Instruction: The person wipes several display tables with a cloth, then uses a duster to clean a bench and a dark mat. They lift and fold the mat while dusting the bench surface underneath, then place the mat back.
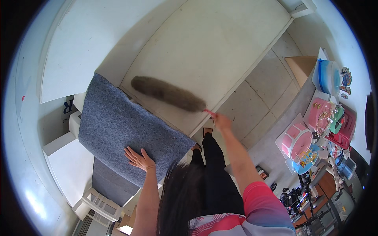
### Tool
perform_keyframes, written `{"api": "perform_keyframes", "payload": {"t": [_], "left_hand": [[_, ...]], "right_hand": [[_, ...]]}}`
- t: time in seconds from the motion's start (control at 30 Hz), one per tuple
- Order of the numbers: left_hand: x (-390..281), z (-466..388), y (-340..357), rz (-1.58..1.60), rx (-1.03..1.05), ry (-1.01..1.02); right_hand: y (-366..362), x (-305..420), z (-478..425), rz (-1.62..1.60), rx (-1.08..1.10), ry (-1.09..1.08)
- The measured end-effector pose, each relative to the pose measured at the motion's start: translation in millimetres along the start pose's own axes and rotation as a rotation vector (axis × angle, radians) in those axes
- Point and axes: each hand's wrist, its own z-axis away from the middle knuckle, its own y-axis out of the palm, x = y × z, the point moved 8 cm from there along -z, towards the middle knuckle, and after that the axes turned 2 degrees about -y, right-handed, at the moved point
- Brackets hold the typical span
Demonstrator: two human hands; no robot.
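My right hand point(221, 121) grips the pink handle of a long, fluffy brown-grey duster point(168, 93). The duster head lies across the near part of a broad white tabletop or shelf board point(212, 44), and the handle reaches over its edge. To the left, my left hand point(140, 158) rests flat, fingers spread, on a blue-grey felt-like mat point(118, 124). This mat covers a surface beside the white board, and its wavy edge runs along the board's near end.
Tiled floor point(257, 91) shows right of the board. Further right, a grey counter point(274, 129) bears pink point(296, 141) and blue point(327, 77) cake-like models. White furniture point(69, 168) stands at the lower left, near a white chair point(102, 205). A brown panel point(299, 67) stands at the upper right.
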Motion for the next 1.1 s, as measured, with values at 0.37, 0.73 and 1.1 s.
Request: {"api": "perform_keyframes", "payload": {"t": [0.37,0.73,1.1], "left_hand": [[-2.5,-0.6,-2.7,-0.005,-0.004,0.009],[-1.3,-1.2,-1.7,0.008,0.009,0.0],[-2.0,-1.0,-3.7,-0.001,0.027,-0.002]], "right_hand": [[-103.1,-9.8,-41.3,-0.21,-0.244,0.142],[-30.7,107.1,-18.7,0.165,0.052,-0.228],[-153.6,30.6,-85.3,-0.024,-0.178,0.093]]}}
